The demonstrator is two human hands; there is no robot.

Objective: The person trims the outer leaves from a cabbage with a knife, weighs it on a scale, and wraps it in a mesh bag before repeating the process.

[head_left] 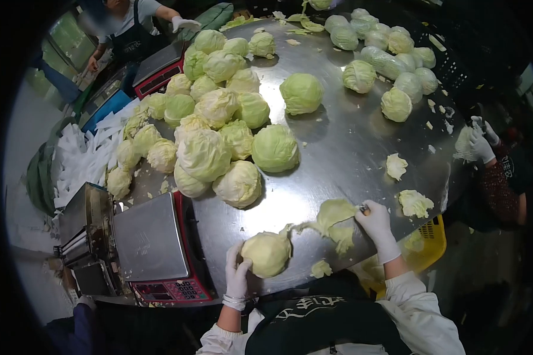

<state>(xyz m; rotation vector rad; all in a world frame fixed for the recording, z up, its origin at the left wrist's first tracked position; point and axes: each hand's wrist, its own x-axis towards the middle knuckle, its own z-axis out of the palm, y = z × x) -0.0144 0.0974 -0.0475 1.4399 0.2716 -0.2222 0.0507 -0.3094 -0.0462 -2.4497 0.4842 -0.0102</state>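
Observation:
My left hand (237, 273), in a white glove, is wrapped round the left side of a pale green cabbage (267, 254) at the near edge of the metal table (314, 148). To the right, my gloved right hand (374, 220) is closed round a small tool with a brownish handle (365, 209); its blade is hard to make out. Loose green leaves (335, 214) lie beside that hand, and a thin torn strip stretches from them towards the cabbage. A small leaf piece (321, 269) rests near the table edge between my hands.
A heap of cabbages (204, 155) stands ahead-left, beside a red scale (151, 239). Wrapped cabbages (391, 62) sit at the back right. A yellow basket (435, 242) is below the right edge. Co-workers stand at the far left and right, one with gloved hands (481, 142).

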